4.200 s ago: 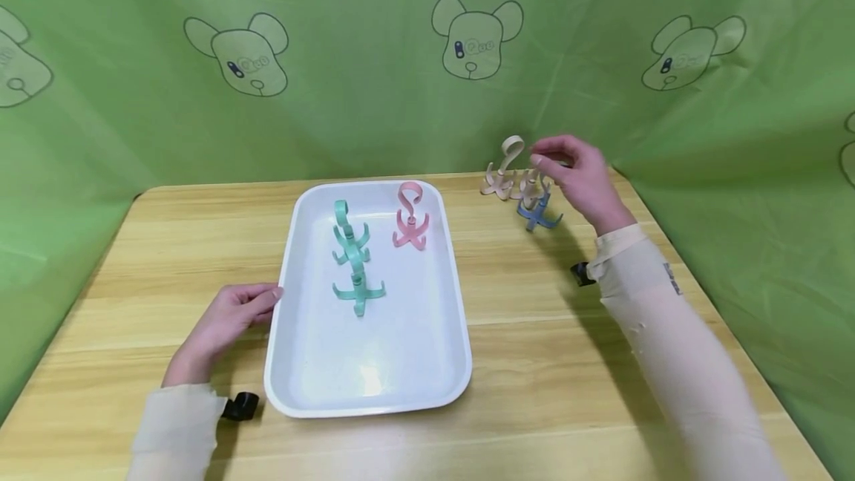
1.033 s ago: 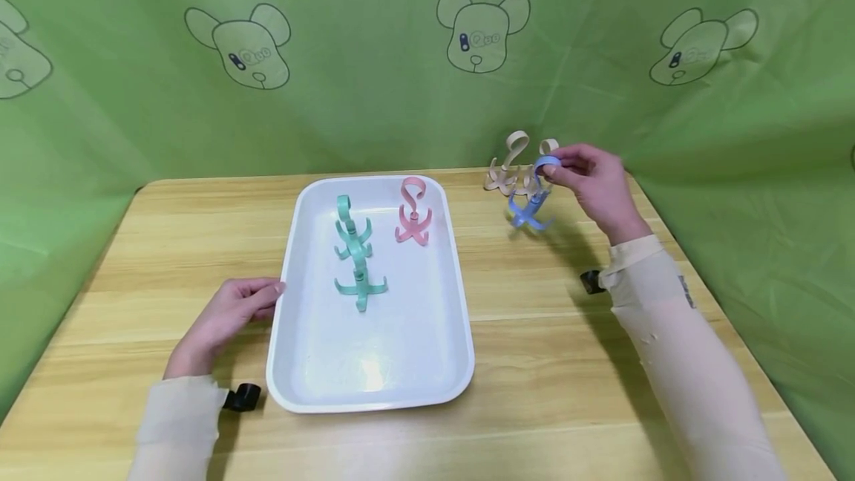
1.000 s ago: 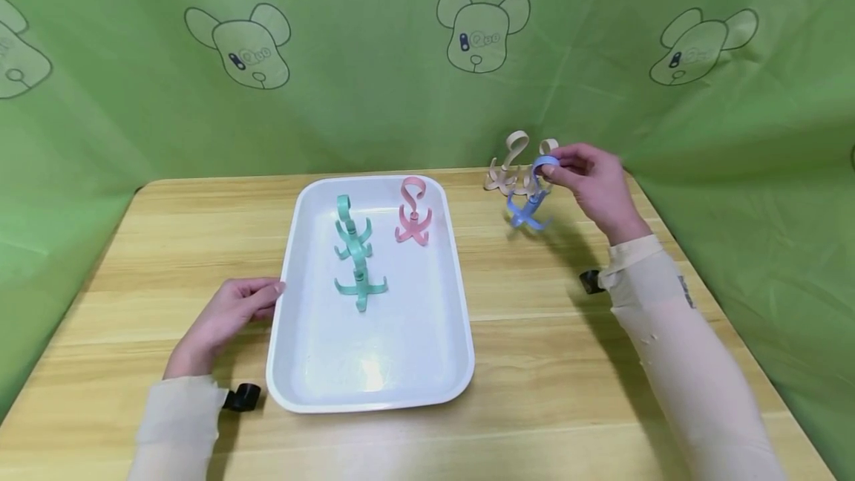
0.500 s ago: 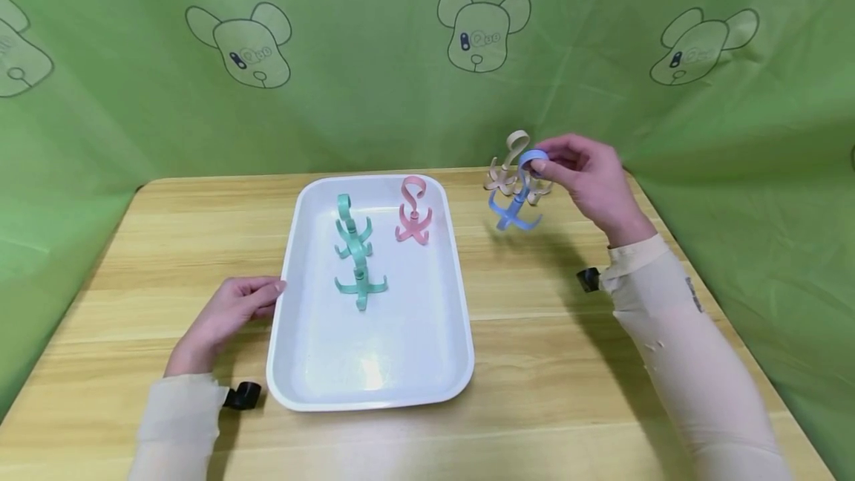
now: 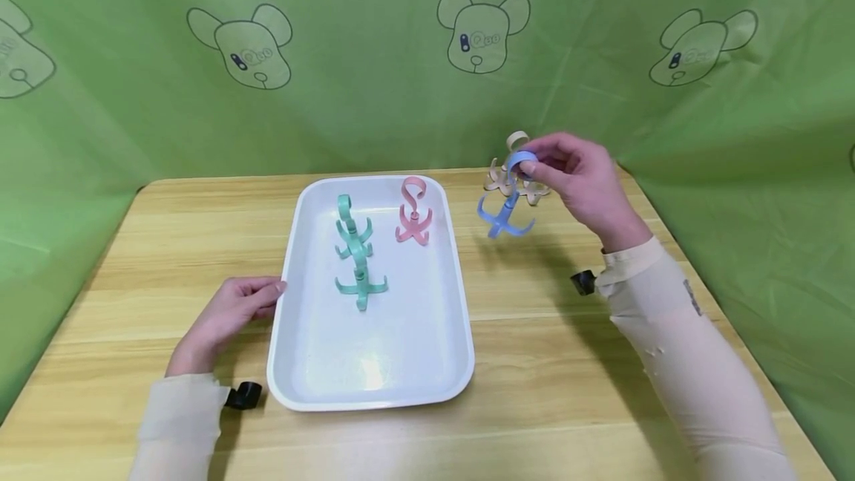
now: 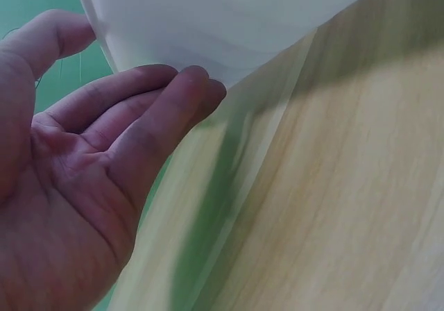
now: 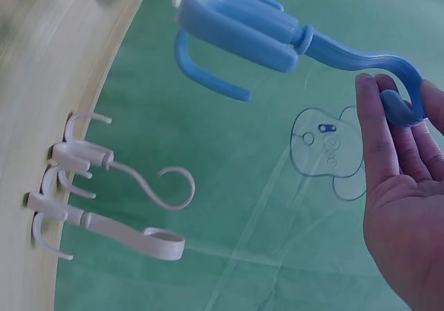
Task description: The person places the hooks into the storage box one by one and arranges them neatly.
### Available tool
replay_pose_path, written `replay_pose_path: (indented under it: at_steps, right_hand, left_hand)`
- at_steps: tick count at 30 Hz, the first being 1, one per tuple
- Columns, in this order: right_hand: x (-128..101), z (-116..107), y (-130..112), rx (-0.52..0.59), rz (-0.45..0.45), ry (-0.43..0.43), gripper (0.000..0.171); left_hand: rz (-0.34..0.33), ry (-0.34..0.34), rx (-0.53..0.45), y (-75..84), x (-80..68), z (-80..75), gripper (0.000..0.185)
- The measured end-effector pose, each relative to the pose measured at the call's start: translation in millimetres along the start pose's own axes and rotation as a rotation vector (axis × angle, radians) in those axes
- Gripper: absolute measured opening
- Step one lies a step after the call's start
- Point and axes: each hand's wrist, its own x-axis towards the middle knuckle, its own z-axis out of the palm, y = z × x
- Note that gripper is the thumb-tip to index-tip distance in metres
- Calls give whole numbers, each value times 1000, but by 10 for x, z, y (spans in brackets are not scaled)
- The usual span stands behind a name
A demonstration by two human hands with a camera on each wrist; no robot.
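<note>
My right hand point(image 5: 584, 184) pinches the curled top of a blue four-pronged hanging hook point(image 5: 502, 217), which hangs tilted, prongs down, between the tray and the beige hooks. In the right wrist view, thumb and fingers meet at the blue hook's point(image 7: 236, 23) curled end. My left hand point(image 5: 230, 314) grips the left rim of a white tray point(image 5: 374, 370), thumb at the edge and fingers point(image 6: 156, 123) against the outer wall. Inside the tray stand two green hooks point(image 5: 361, 289), one behind the other, and a pink hook point(image 5: 413, 227) at the back right.
Two beige hooks point(image 5: 498, 178) stand close together at the table's back edge, partly behind my right hand and the blue hook. A green curtain point(image 5: 374, 110) with bear drawings encloses the wooden table point(image 5: 534, 384) at the back and sides.
My right hand has reached the blue hook, taken it by its curled top, lifted it and carried it left and slightly forward, away from the beige hooks. My left hand stays at the tray.
</note>
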Motion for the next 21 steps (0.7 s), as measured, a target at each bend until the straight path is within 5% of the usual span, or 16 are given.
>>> replay_pose_path:
  at_steps: [21]
  right_hand:
    - [59,418,-128,39,-18,-169,20]
  left_hand:
    - [10,5,-24,-11,-22,13,52]
